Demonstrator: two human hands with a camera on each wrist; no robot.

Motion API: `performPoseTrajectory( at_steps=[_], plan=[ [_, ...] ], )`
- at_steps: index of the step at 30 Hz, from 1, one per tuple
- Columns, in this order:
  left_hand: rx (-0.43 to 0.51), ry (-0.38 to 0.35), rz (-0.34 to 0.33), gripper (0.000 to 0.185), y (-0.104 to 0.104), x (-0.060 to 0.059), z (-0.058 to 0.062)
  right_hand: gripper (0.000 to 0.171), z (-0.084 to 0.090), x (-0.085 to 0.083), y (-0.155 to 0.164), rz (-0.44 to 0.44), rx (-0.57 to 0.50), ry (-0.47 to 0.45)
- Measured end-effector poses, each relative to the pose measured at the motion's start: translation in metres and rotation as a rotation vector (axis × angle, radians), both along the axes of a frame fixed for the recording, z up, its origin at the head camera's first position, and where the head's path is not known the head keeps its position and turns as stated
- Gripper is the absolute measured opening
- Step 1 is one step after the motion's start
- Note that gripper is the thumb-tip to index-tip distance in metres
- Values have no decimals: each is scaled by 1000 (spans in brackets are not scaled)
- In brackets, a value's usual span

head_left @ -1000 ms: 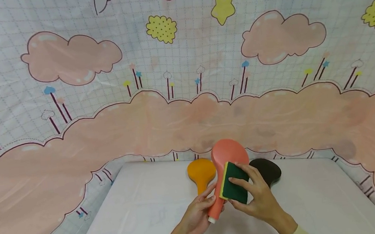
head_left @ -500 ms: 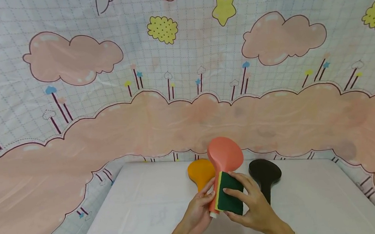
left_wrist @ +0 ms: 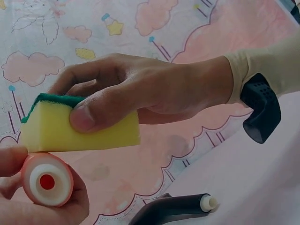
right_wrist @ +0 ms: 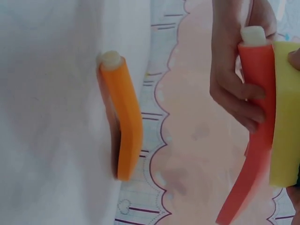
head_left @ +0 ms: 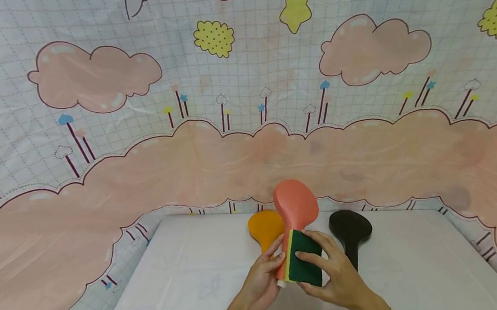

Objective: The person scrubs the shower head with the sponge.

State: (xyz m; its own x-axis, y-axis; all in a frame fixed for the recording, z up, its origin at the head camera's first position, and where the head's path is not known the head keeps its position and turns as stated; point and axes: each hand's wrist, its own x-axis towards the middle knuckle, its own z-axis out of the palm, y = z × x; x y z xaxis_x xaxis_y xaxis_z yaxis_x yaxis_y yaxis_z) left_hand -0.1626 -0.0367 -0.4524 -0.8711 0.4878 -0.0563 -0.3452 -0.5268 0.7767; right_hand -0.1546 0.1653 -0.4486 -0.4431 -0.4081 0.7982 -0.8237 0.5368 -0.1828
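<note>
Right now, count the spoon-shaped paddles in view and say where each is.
3. The coral paddle is gripped by the left hand while the right hand holds a sponge against it. The orange paddle and black paddle lie on the table.

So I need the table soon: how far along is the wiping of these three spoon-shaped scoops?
Nothing looks finished yet. In hand: the left hand grips the coral scoop by its handle while the right hand presses the sponge against it. Left: the orange scoop and black scoop lie untouched on the white table.
</note>
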Motion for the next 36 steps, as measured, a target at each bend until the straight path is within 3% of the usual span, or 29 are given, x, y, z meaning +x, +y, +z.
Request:
performPoseTrajectory(
  at_steps=[14,21,28,36],
  plan=[
    [-57,-39,27,54,1,2,4,47,3,-16,10,-15,-45,-52],
    [-31,-32,42,54,4,-2,3,57,-1,-7,3,-39,-27,-83],
    [-31,-9,73,53,6,-5,3,52,-5,0,-3,-22,-12,-52],
    [-17,3,39,53,1,-6,2,51,-6,7,-2,-38,23,-56]
  ],
)
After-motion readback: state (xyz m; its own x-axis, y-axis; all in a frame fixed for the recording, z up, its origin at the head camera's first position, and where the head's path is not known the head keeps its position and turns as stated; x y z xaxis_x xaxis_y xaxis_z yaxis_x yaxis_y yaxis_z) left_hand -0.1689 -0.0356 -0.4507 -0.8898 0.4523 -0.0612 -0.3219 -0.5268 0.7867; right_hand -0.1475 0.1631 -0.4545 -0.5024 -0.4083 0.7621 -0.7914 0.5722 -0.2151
